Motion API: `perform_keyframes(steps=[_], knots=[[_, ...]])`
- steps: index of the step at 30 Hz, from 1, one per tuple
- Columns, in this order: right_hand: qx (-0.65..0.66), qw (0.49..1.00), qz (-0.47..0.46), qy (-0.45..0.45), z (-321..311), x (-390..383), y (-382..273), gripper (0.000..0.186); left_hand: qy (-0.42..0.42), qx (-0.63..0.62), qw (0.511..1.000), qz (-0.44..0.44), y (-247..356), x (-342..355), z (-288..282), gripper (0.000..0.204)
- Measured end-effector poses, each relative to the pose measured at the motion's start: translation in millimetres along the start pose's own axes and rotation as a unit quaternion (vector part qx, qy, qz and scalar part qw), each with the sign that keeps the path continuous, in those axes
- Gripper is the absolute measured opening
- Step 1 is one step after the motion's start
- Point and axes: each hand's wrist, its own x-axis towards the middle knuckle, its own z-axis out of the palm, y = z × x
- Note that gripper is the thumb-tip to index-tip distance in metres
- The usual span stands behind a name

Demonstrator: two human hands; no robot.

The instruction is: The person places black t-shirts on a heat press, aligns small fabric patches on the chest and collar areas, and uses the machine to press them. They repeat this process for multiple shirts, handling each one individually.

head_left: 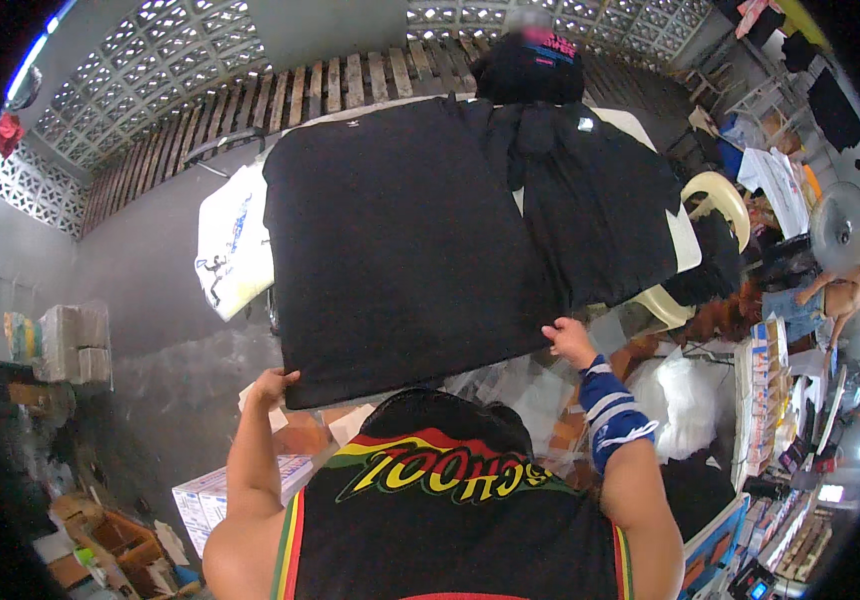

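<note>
The left hand [272,383] and the right hand [568,338] each pinch a bottom corner of a big black shirt [400,240], fingers closed on the cloth, and they hold it up and wide so it hangs flat in front of the person. Behind it a pile of more black clothes [590,190] lies on a white table [688,245], with a white printed shirt [233,240] off to the left. Low on the left sits a white cardboard box [208,497], and stacks of flat packets [762,390] stand on the right.
</note>
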Motion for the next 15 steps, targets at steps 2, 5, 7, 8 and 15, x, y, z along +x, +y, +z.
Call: perform_keyframes(steps=[2, 5, 7, 8, 15], knots=[[-0.095, 0.991, -0.047, 0.078, 23.2, -20.3, 13.1, 0.033, 0.123, 0.465, 0.876, -0.040, 26.3, -1.2, -6.9, 0.037], [-0.164, 0.976, -0.087, 0.117, 18.6, -58.6, 42.1, 0.038, 0.282, 0.635, 0.718, 0.029, 89.9, -8.2, 9.4, 0.039], [-0.146, 0.984, -0.050, 0.086, 5.3, -81.9, 74.2, 0.040, 0.328, 0.569, 0.742, 0.138, 140.2, -4.5, 45.5, 0.034], [-0.129, 0.988, -0.018, 0.081, -4.9, -95.5, 98.3, 0.041, 0.312, 0.574, 0.730, 0.201, 162.9, 0.9, 73.1, 0.032], [-0.167, 0.950, 0.167, 0.202, 68.0, -186.6, 280.5, 0.031, -0.045, 0.506, 0.577, 0.640, 215.1, 26.6, 385.9, 0.019]])
